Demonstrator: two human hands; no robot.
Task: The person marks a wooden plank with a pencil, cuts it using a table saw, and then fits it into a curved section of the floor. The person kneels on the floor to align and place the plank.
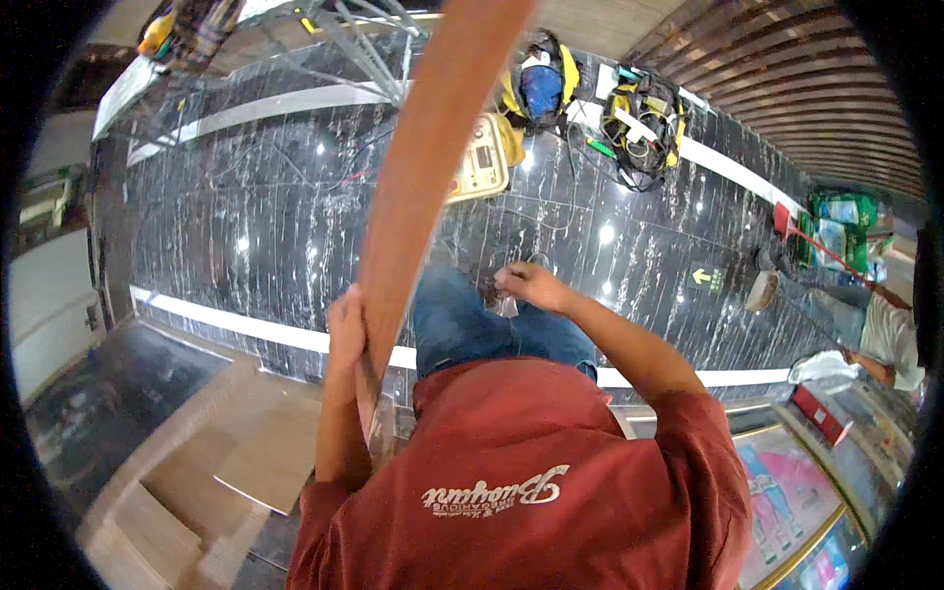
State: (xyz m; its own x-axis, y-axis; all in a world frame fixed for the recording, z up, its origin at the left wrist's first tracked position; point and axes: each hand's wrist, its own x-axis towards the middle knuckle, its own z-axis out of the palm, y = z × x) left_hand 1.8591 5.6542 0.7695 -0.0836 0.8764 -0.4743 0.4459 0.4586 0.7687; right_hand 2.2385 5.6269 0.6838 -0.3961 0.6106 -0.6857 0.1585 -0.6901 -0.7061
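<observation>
A display case [804, 551] and floor arrow [701, 277] suggest a shop.

Left hand [345, 327] holds a long reddish-brown board [423, 157]; right hand [534, 286] is near blue jeans [454, 320]

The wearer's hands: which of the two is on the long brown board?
The left hand, at the left edge of the board. The right hand is clear of it, over the jeans.
</observation>
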